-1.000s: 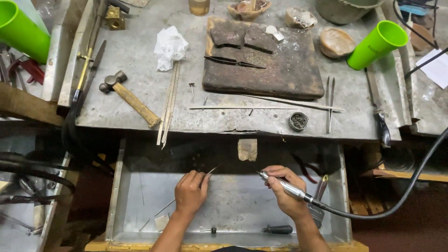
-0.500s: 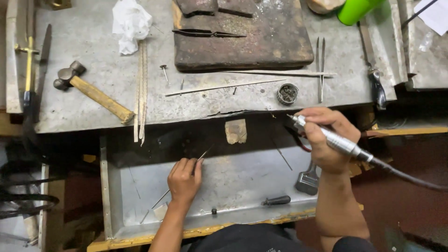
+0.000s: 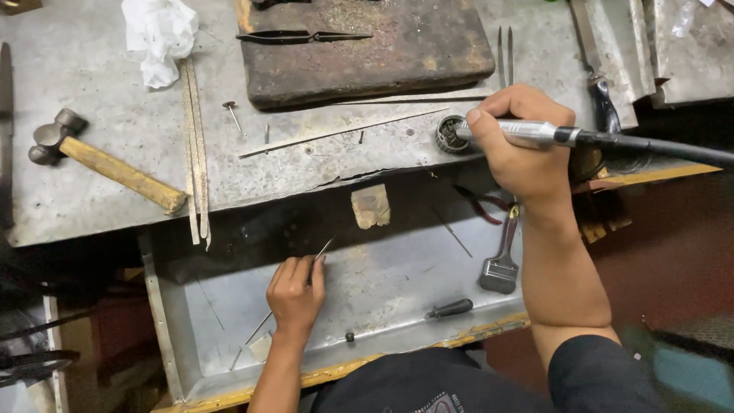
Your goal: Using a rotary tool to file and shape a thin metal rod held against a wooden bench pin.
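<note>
The rotary handpiece (image 3: 527,134), a silver tool on a black flexible shaft, lies clamped in the right hand (image 3: 527,145), its tip touching or just over a small round dark pot (image 3: 449,134) at the front edge of the bench (image 3: 92,183). The step in hand looks like loading or dressing the tip at that pot, with the workpiece waiting below. The left hand (image 3: 297,292) is closed in a pinch on a thin metal rod (image 3: 321,249), held down in the sheet-metal drawer (image 3: 397,283) under the bench edge, left of and below the pot. By my judgement the next move calls for bringing the handpiece down to the rod and steadying both near the small wooden peg (image 3: 370,205) that juts from the bench edge left of the pot. In the drawer below the pot lie a flat brush (image 3: 501,264), red-handled pliers (image 3: 483,203) and a black-handled tool (image 3: 451,309). Left of the pot on the bench are a long metal strip (image 3: 336,131), a dark charred block (image 3: 367,46) carrying tweezers (image 3: 302,36), a crumpled white cloth (image 3: 159,34) and a wooden-handled hammer (image 3: 107,164). No package, label or sign shows anywhere.
</note>
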